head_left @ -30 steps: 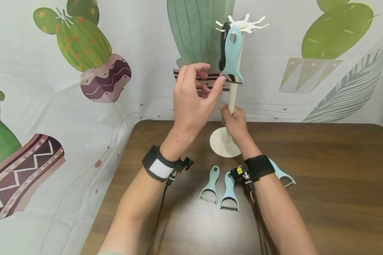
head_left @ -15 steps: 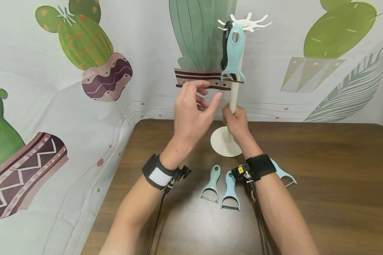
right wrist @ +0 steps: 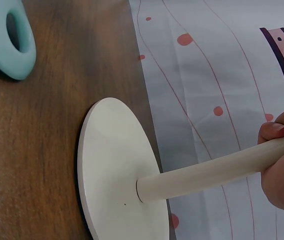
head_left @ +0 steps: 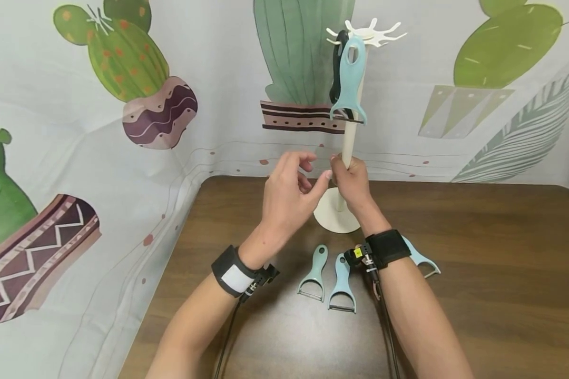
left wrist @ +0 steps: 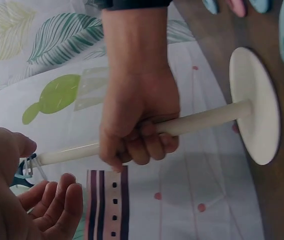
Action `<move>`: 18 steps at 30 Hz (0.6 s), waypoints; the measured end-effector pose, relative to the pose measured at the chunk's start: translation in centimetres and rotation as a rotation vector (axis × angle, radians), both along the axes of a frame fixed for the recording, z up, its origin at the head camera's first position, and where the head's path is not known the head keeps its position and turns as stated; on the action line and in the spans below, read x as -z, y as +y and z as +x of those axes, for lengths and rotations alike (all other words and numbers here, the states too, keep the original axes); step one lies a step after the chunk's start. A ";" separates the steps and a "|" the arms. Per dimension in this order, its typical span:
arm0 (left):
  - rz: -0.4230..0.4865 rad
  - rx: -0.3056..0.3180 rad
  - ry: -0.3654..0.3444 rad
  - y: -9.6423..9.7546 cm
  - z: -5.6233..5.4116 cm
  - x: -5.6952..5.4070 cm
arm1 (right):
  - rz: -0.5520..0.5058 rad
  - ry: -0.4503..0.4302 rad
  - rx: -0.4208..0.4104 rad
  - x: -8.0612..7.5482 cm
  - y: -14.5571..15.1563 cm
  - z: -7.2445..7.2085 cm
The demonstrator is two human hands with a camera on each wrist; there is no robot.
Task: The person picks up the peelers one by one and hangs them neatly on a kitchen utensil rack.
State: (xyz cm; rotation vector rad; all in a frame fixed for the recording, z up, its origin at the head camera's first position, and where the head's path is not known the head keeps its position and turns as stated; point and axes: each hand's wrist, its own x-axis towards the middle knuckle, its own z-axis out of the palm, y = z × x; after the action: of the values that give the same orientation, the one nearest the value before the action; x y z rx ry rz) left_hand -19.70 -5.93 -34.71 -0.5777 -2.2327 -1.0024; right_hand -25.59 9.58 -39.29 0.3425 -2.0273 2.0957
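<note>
My right hand [head_left: 353, 181] grips the pole of a cream stand [head_left: 337, 213] with a round base and branching hooks at its top. On the hooks hangs a light blue peeler [head_left: 352, 79], blade down, partly covering a black peeler [head_left: 336, 71] behind it. Holding nothing, my left hand [head_left: 291, 192] is left of the pole, close to my right hand, its fingers loosely bent. In the right wrist view, my right hand's fingers [right wrist: 282, 127] wrap the pole above the base. A green peeler [head_left: 319, 263] and a blue peeler [head_left: 342, 281] lie on the table in front.
Another blue peeler [head_left: 421, 259] lies partly hidden beyond my right wrist. The left wrist view shows the end of a pink handle [left wrist: 236, 6] on the table. The brown table [head_left: 493, 273] meets a cactus-printed cloth [head_left: 227, 95] behind it. Cables run from both wrist cameras.
My left hand has moved down, away from the hanging light blue peeler, to about the level of my right hand. The right hand keeps its grip on the pole.
</note>
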 end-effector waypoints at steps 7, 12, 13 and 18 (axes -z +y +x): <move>-0.085 -0.028 -0.085 -0.2 0.9 1.9 | 0.021 -0.002 0.013 -0.1 0.0 0.2; -0.158 -0.046 -0.177 -0.3 1.7 3.3 | 0.022 -0.016 0.009 -0.1 0.0 0.2; -0.167 -0.048 -0.192 -0.3 1.8 3.6 | 0.023 -0.017 0.007 -0.1 0.0 0.2; -0.187 -0.071 -0.235 -0.4 2.2 4.5 | 0.030 -0.010 0.002 -0.1 0.1 0.2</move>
State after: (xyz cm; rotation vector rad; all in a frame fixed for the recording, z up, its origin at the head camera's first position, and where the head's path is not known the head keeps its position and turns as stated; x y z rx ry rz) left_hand -17.53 -6.35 -39.18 -0.4766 -2.5552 -0.8686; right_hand -25.42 9.63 -39.19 0.3353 -2.0654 2.0712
